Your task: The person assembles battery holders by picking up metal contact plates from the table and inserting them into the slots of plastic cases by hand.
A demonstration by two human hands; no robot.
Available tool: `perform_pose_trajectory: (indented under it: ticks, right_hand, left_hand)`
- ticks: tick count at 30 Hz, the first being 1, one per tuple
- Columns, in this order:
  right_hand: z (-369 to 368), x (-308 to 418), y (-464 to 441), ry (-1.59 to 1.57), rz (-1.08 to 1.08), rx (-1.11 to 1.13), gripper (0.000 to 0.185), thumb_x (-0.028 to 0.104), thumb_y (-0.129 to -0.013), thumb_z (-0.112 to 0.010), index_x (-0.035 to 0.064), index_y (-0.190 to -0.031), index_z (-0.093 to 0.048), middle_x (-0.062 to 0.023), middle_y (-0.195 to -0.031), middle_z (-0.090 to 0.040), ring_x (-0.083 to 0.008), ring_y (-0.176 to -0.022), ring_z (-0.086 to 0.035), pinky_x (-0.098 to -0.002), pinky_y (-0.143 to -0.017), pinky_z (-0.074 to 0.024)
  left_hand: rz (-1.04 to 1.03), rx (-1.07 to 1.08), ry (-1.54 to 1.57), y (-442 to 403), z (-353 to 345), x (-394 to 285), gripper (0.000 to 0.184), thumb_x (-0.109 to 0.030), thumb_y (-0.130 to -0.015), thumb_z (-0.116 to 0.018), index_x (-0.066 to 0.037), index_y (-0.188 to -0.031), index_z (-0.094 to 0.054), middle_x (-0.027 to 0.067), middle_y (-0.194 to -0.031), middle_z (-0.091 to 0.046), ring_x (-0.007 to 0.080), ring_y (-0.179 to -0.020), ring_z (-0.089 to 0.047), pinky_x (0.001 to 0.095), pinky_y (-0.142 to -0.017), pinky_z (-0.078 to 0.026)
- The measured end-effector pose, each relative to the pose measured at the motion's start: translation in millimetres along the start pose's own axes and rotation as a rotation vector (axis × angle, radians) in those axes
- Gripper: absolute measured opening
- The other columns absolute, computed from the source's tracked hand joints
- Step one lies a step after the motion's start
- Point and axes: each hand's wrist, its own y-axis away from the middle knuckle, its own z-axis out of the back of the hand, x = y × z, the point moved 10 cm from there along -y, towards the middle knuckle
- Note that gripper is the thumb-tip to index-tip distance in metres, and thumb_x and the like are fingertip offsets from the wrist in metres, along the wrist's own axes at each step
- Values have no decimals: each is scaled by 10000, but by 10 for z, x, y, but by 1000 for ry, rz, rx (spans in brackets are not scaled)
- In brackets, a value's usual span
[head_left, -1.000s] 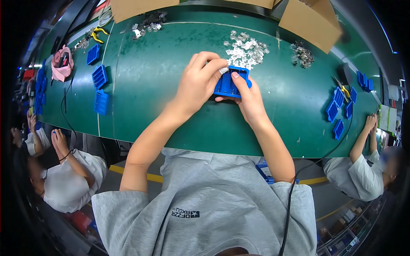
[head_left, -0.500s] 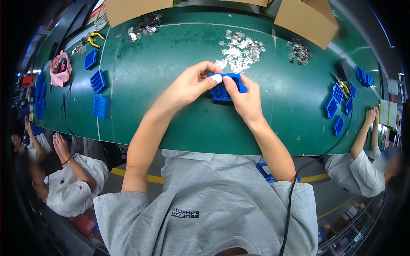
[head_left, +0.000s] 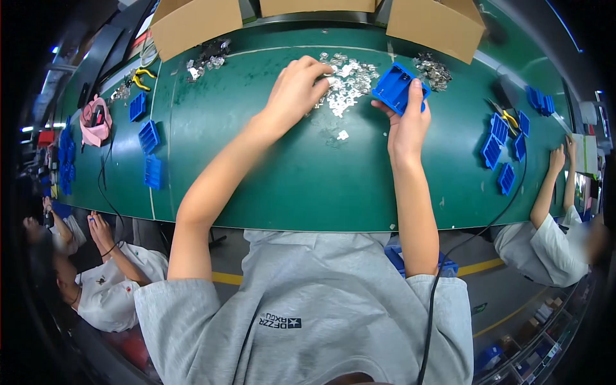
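My right hand (head_left: 409, 125) holds up a blue plastic battery case (head_left: 398, 90), thumb over its near edge and fingers beneath. The case is tilted, and its long parallel compartments face me. My left hand (head_left: 295, 93) is at the left side of a heap of small silvery metal contact plates (head_left: 346, 86). Its thumb and forefinger are apart, with nothing visible between them. One loose plate (head_left: 342, 135) lies nearer to me than the heap.
More blue cases lie at left (head_left: 149, 136) and right (head_left: 493, 151), near yellow-handled pliers (head_left: 511, 120). Darker metal parts (head_left: 433, 72) are piled at back right. Cardboard boxes (head_left: 436, 25) line the far edge. A black cable (head_left: 475, 240) runs over my right side. Co-workers sit at both sides.
My left hand has let go of the blue case and moved forward to the heap. My right hand has carried the case forward and right. The loose plate now shows nearer to me.
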Motion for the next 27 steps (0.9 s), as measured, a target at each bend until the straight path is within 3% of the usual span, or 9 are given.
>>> perform_pose_trajectory:
  ticks: [4, 9, 14, 17, 20, 21, 27]
  right_hand:
    - [53, -110, -41, -45, -49, 6, 401, 388, -984, -492, -2, -1073, -531, -104, -926, -627, -189, -782, -652, -353, -619, -590]
    - [-44, -105, 32, -7, -109, 40, 425, 404, -971, -506, -4, -1087, -531, -109, -942, -635, -188, -796, -656, -358, -634, -593]
    - [-200, -308, 113, -182, -348, 181, 443, 376, -957, -539, -21, -1153, -520, -145, -963, -640, -242, -812, -666, -371, -686, -596]
    - [-376, -425, 240, -304, -538, 316, 477, 364, -947, -558, -38, -1199, -502, -192, -1020, -639, -295, -868, -670, -380, -716, -598]
    - [-524, -525, 407, -386, -688, 423, 482, 327, -950, -566, -55, -1231, -478, -240, -1097, -619, -349, -934, -664, -400, -778, -598]
    - [-546, -568, 443, -397, -715, 418, 474, 318, -951, -568, -55, -1229, -478, -238, -1097, -617, -352, -930, -663, -404, -790, -597]
    - [-617, -720, 579, -444, -806, 409, 450, 282, -961, -570, -48, -1246, -455, -224, -1117, -591, -357, -982, -640, -428, -870, -577]
  left_hand:
    - [-15, 19, -166, -13, -156, -96, 180, -142, -834, -649, -85, -1000, -691, 77, -987, -616, 276, -969, -563, 382, -867, -444]
    - [-13, 24, -32, 10, -178, -59, 132, -101, -825, -645, -79, -949, -688, 62, -936, -619, 260, -910, -565, 373, -835, -452]
    - [-93, -41, 163, 67, 54, -199, 136, -56, -859, -615, -51, -989, -654, 59, -928, -630, 200, -886, -594, 323, -778, -478]
    - [268, 23, 649, 346, 1, 3, 137, -66, -910, -597, -28, -1039, -621, 54, -962, -615, 152, -915, -589, 282, -770, -475]
    - [8, -65, 705, 471, 182, -222, 146, -86, -940, -588, -14, -1065, -602, 55, -1005, -590, 130, -929, -571, 259, -768, -466]
    - [58, -124, 759, 505, 221, -218, 144, -10, -850, -609, -48, -981, -656, 59, -996, -637, 177, -910, -593, 288, -739, -475]
    - [-36, -198, 615, 580, 335, -237, 148, 11, -840, -608, -52, -965, -654, 57, -980, -639, 190, -903, -602, 287, -710, -467]
